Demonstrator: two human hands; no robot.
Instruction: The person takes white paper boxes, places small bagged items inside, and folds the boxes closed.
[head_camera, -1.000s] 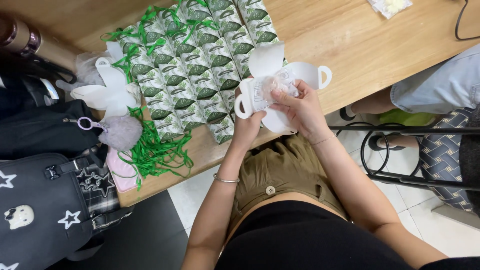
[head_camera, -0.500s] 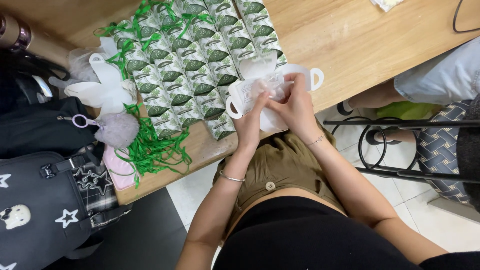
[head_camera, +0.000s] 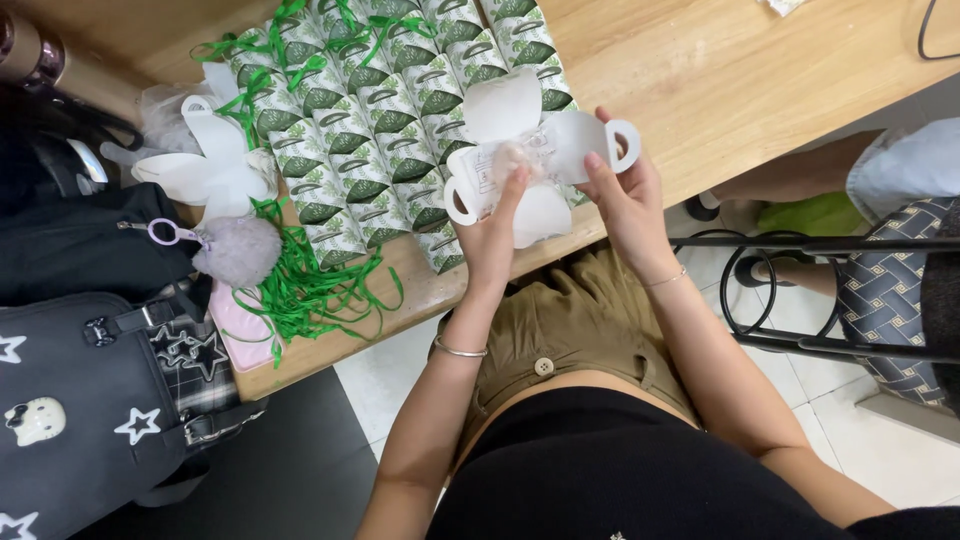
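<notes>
Many green-and-white leaf-print boxes (head_camera: 390, 120) cover the wooden table (head_camera: 760, 70) in the upper centre of the frame. Below them, mid-frame, the left hand (head_camera: 490, 235) and right hand (head_camera: 625, 195) both grip an unfolded white box blank (head_camera: 530, 150) with handle loops. Green ribbons (head_camera: 300, 290) lie lower left.

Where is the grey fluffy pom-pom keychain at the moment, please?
In the head view, the grey pom-pom lies at left on the table's edge, beside the green ribbons, below a flat white box.
</notes>
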